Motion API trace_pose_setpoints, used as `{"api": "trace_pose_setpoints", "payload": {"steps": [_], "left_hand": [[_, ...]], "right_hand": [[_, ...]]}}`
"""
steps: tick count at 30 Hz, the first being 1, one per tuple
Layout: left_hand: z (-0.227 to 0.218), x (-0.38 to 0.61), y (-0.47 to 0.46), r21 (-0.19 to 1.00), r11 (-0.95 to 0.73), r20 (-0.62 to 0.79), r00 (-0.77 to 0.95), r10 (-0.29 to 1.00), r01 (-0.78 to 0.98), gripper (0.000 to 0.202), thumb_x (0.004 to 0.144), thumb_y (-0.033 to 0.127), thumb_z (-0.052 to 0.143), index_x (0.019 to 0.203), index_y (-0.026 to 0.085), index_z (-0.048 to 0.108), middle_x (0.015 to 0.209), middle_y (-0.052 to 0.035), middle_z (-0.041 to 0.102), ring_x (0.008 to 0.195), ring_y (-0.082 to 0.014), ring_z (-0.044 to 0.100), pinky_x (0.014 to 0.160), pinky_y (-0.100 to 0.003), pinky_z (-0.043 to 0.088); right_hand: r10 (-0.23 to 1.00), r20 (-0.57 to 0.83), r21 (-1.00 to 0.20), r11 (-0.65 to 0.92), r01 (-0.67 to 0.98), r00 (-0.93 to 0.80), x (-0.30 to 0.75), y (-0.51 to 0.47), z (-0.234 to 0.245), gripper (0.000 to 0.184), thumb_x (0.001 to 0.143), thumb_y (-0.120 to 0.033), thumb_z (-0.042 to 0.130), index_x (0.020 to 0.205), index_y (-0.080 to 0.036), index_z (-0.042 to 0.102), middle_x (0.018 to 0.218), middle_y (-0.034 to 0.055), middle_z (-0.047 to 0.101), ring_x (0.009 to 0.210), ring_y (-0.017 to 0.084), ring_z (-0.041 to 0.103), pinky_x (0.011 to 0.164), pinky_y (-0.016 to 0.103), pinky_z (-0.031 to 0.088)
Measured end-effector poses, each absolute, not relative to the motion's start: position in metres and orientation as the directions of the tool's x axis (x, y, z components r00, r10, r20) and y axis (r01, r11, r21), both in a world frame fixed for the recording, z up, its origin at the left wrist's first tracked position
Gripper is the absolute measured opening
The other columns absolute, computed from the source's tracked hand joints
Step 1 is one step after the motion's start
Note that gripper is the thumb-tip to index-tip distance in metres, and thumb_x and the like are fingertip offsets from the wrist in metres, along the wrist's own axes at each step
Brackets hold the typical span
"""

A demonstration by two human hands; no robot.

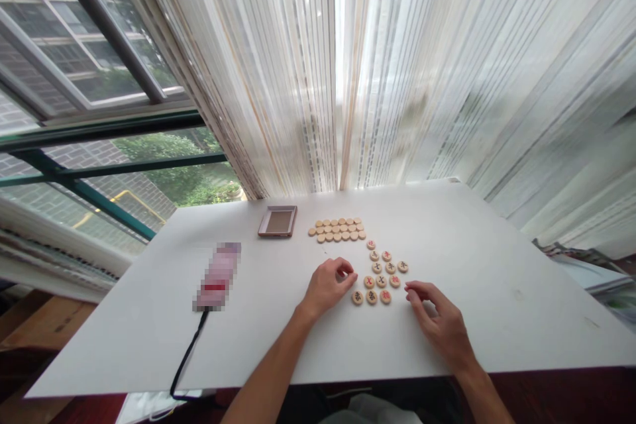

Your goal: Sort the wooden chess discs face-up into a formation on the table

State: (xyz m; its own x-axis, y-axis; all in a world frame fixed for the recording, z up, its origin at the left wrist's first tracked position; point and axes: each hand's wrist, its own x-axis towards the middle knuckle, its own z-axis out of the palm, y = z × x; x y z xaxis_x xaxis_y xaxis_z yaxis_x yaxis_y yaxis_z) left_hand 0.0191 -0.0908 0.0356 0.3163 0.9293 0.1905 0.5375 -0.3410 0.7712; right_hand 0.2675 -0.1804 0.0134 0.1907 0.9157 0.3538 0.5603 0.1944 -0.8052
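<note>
Round wooden Chinese chess pieces (381, 281) lie face up in staggered rows on the white table, with red or black characters. Beside the left end of these rows is my left hand (330, 286), its fingers loosely bent and no piece visible in them. My right hand (441, 326) rests at the right end, near a red-marked piece (394, 281). Its thumb and forefinger are slightly apart, with nothing seen between them. Farther back, blank-looking pieces (340, 229) sit close together in three rows.
A shallow open box (277, 222) stands at the back left of the white table (497, 278). Left of my hands lies a pixelated pink item (218, 275) with a black strap (189, 351) running over the front edge. Striped curtains (342, 66) hang behind the table.
</note>
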Motion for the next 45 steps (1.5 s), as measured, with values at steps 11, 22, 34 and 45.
{"api": "trace_pose_setpoints", "payload": {"steps": [11,22,34,45], "left_hand": [[0.027,0.023,-0.091,0.693,-0.42,0.282,0.316,0.906,0.586,0.008,0.084,0.028,0.068,0.084,0.02,0.067,0.08,-0.0016,0.066,0.076,-0.0173,0.06,0.072,-0.03,0.05],[0.031,0.016,-0.095,0.678,-0.512,0.302,0.434,0.849,0.528,0.011,0.089,0.022,0.062,0.096,0.023,0.071,0.092,-0.004,0.069,0.085,-0.019,0.061,0.084,-0.034,0.047],[0.033,0.013,-0.101,0.652,-0.547,0.304,0.48,0.823,0.525,0.015,0.089,0.022,0.063,0.101,0.025,0.073,0.096,-0.0057,0.07,0.092,-0.0218,0.06,0.087,-0.037,0.046],[0.03,0.015,-0.1,0.639,-0.53,0.3,0.453,0.839,0.558,0.016,0.089,0.025,0.064,0.101,0.026,0.074,0.095,-0.0051,0.068,0.09,-0.0211,0.061,0.085,-0.036,0.046]], "right_hand": [[0.926,0.315,-0.828,0.162,0.538,0.206,0.268,-0.18,0.017,0.021,0.093,-0.039,0.057,0.101,-0.022,0.067,0.094,0.006,0.072,0.079,0.021,0.071,0.058,0.027,0.059],[0.924,0.328,-0.825,0.179,0.536,0.196,0.266,-0.18,0.018,0.02,0.093,-0.038,0.057,0.1,-0.022,0.067,0.092,0.0061,0.072,0.077,0.021,0.071,0.064,0.03,0.06],[0.945,0.29,-0.829,0.169,0.533,0.152,0.269,-0.179,0.012,0.02,0.093,-0.038,0.057,0.101,-0.022,0.067,0.096,0.006,0.073,0.082,0.022,0.071,0.074,0.033,0.061],[0.851,0.523,-0.58,0.395,0.712,-0.046,0.266,-0.175,0.014,0.026,0.094,-0.027,0.055,0.117,-0.029,0.068,0.115,0.0073,0.067,0.109,0.027,0.063,0.096,0.047,0.054]]}}
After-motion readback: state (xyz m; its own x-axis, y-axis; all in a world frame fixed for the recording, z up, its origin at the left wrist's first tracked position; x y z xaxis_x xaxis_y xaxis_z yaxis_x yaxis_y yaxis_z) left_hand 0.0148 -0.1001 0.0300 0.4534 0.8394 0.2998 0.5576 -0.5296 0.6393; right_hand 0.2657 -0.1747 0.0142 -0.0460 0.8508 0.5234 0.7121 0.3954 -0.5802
